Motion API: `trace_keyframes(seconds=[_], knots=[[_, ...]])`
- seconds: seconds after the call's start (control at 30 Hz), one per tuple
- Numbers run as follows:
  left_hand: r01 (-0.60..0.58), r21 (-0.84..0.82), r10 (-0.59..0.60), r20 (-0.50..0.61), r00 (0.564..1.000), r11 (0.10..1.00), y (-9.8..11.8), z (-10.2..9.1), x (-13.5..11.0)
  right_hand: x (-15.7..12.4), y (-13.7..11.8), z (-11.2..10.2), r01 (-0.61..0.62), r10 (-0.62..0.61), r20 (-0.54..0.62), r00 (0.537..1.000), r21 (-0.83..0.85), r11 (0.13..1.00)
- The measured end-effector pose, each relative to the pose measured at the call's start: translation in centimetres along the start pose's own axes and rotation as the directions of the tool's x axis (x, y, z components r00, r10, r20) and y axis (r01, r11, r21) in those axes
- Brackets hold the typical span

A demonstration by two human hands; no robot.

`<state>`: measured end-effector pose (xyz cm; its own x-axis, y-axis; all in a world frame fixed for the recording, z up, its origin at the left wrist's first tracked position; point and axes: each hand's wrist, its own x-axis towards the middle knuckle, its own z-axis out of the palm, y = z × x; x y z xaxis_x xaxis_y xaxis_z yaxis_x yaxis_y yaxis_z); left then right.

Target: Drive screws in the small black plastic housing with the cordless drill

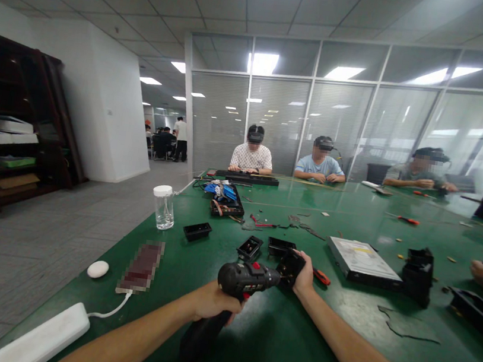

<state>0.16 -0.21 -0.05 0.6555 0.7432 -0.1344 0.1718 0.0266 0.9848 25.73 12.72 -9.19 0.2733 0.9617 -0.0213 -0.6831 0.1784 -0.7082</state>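
Gripping a drill [246, 279], the left hand [218, 305] aims it at a black box [292, 265] held by the right hand [305, 274] over the near side of the table [150, 318], apparently drilling or screwing, which next calls for steady alignment.

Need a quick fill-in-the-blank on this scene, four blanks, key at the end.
1. The left hand grips a cordless drill; the ____ hand holds a black plastic housing.
2. The clear jar has a ____ lid.
3. The tabletop is ____.
4. In the picture, the jar stands ____ of the optical drive.

Missing: right; white; green; left
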Motion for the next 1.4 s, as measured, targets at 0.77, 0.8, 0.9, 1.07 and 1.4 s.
trace_keyframes(seconds=[0.77,0.8,0.9,1.07,1.4], knots=[[0.014,-0.003,-0.014,-0.016,1.0,1.0,-0.2,-0.1,0.0,-0.2,-0.1,0.1,-0.024,0.024,-0.018,1.0,0.011,1.0],[0.02,-0.008,-0.021,-0.016,1.0,1.0,-0.1,0.0,0.0,-0.2,-0.1,0.2,-0.026,0.026,-0.02,0.999,0.013,1.0],[0.031,-0.024,-0.031,-0.021,0.999,0.999,0.1,0.1,0.0,-0.3,-0.2,0.3,-0.015,0.015,-0.026,1.0,0.003,1.0],[0.027,-0.043,-0.028,-0.036,0.999,0.999,0.2,0.1,0.0,-0.4,-0.1,0.4,0.01,-0.01,-0.021,1.0,-0.023,1.0],[0.078,-0.073,-0.082,-0.054,0.995,0.994,0.9,0.2,-0.2,-0.9,-0.3,0.8,0.003,-0.003,-0.046,0.999,-0.012,1.0]])
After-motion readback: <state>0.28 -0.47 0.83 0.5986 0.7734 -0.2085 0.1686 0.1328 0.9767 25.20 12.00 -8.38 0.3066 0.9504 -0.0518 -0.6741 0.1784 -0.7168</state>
